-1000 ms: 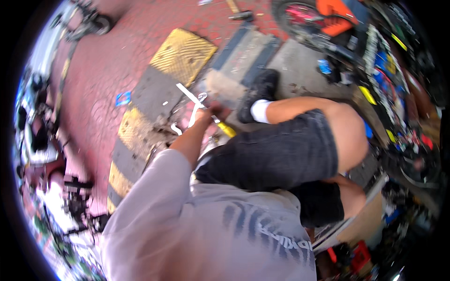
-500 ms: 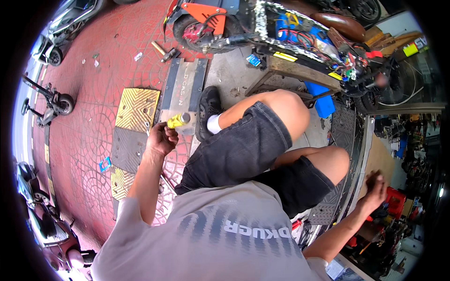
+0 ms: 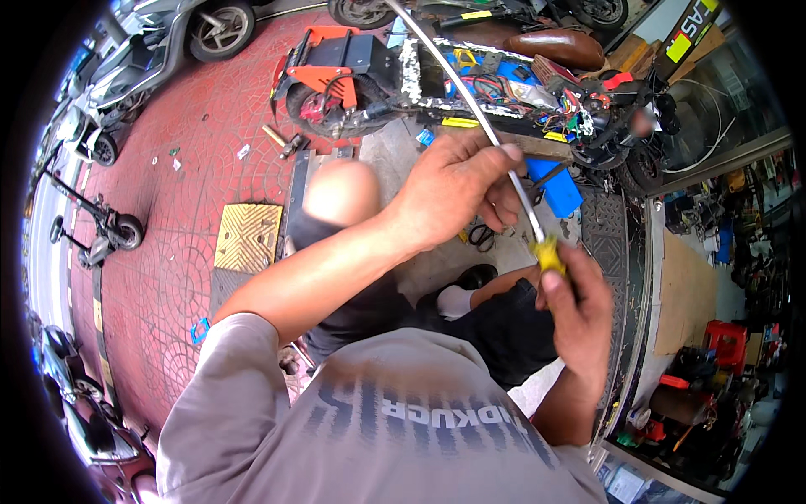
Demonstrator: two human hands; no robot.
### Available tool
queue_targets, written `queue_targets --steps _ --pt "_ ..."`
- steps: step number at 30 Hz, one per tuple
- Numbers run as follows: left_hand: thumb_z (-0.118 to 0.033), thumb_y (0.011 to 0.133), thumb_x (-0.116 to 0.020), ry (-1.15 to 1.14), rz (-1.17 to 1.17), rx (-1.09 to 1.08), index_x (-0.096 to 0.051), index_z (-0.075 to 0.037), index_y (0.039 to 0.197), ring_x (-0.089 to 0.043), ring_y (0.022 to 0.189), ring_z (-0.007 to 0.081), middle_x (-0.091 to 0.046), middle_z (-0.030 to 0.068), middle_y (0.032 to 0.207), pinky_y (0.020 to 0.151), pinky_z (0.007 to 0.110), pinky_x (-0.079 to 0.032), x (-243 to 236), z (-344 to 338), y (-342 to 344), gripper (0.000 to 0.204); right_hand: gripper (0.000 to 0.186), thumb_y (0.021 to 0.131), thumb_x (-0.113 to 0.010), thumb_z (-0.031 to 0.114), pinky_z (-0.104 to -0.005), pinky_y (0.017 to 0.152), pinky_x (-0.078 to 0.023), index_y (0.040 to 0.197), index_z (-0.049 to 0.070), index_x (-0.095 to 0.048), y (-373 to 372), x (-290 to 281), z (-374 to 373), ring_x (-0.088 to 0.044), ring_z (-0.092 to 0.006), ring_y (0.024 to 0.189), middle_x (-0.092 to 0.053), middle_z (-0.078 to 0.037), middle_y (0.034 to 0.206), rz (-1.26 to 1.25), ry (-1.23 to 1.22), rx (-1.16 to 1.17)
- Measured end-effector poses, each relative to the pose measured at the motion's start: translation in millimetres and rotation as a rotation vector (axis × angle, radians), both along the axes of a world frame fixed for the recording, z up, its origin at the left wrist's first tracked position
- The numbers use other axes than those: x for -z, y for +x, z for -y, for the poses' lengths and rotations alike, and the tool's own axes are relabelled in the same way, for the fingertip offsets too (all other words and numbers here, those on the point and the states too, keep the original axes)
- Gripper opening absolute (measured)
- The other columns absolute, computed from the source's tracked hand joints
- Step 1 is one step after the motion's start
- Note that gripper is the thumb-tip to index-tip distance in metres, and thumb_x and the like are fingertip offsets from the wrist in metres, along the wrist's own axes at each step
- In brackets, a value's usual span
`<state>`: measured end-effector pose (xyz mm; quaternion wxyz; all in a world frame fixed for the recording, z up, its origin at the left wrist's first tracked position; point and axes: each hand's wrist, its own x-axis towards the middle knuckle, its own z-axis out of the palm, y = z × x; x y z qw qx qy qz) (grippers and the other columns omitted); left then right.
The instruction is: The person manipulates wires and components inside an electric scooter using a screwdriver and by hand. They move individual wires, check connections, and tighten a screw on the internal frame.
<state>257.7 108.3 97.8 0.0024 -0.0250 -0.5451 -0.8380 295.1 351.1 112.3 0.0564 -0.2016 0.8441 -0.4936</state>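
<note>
A long screwdriver [image 3: 550,254] with a yellow handle and a thin, bright shaft crosses the view in front of me. My right hand [image 3: 581,307] is closed round the handle. Thumb and fingers of my left hand [image 3: 449,185] pinch the shaft further up, above the handle. The shaft slants up and left past the upper edge, so its tip is out of view. Beyond my hands stands a stripped two-wheeler [image 3: 457,105], its open frame packed with blue packs and coloured wires.
A hammer [image 3: 292,145] lies on the red paving, left of the two-wheeler. Black-handled scissors [image 3: 481,238] rest on the grey floor. Nearby are a blue box [image 3: 558,189], a yellow ramp [image 3: 248,237], a kick scooter [image 3: 105,223] and a red stool [image 3: 724,346].
My left hand has moved right from the yellow handle to the shaft. My right hand has come in from the far right and taken the handle. My legs have shifted.
</note>
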Motion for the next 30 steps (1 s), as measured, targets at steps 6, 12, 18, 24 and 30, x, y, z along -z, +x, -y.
queue_targets --steps 6,12,18,24,30 --pt "-0.024 0.107 -0.044 0.062 0.422 0.008 -0.062 -0.003 0.112 -0.064 0.062 0.0153 -0.074 0.0131 0.090 0.050 0.028 -0.053 100 29 -71 0.028 0.024 0.095 -0.068 0.007 -0.0283 0.070 -0.051 0.116 -0.004 -0.063 39 73 -16 -0.063 -0.0139 0.074 -0.068 -0.011 0.090 0.387 0.018 0.192" --pt "-0.019 0.109 -0.041 0.101 0.427 -0.173 -0.056 -0.002 0.118 -0.061 0.057 0.0143 -0.074 0.0154 0.092 0.050 0.029 -0.054 162 52 -104 0.024 0.027 0.090 -0.073 0.008 -0.0342 0.080 -0.053 0.111 -0.004 -0.062 37 104 8 -0.068 -0.0247 0.083 -0.069 -0.019 0.094 0.395 0.111 0.229" --pt "-0.017 0.108 -0.042 0.107 0.370 -0.208 -0.056 -0.002 0.118 -0.059 0.057 0.0140 -0.073 0.0134 0.091 0.052 0.030 -0.053 151 52 -121 0.022 0.022 0.094 -0.072 0.012 -0.0280 0.063 -0.049 0.106 -0.004 -0.063 32 107 11 -0.060 -0.0091 0.069 -0.065 -0.007 0.078 0.564 -0.007 0.309" --pt "-0.013 0.107 -0.044 0.137 0.345 -0.264 -0.050 0.010 0.134 -0.056 0.051 0.0123 -0.071 0.0157 0.087 0.047 0.027 -0.050 155 61 -125 0.036 0.018 0.098 -0.069 0.015 -0.0252 0.057 -0.047 0.101 -0.002 -0.064 29 121 20 -0.058 -0.0073 0.062 -0.063 -0.004 0.072 0.578 -0.063 0.302" --pt "-0.011 0.105 -0.046 0.120 0.323 -0.275 -0.055 0.009 0.128 -0.056 0.051 0.0122 -0.071 0.0144 0.085 0.048 0.026 -0.050 158 61 -127 0.032 0.019 0.101 -0.066 0.017 -0.0254 0.059 -0.049 0.103 -0.002 -0.064 33 127 24 -0.061 -0.0091 0.064 -0.066 -0.005 0.078 0.671 -0.152 0.295"
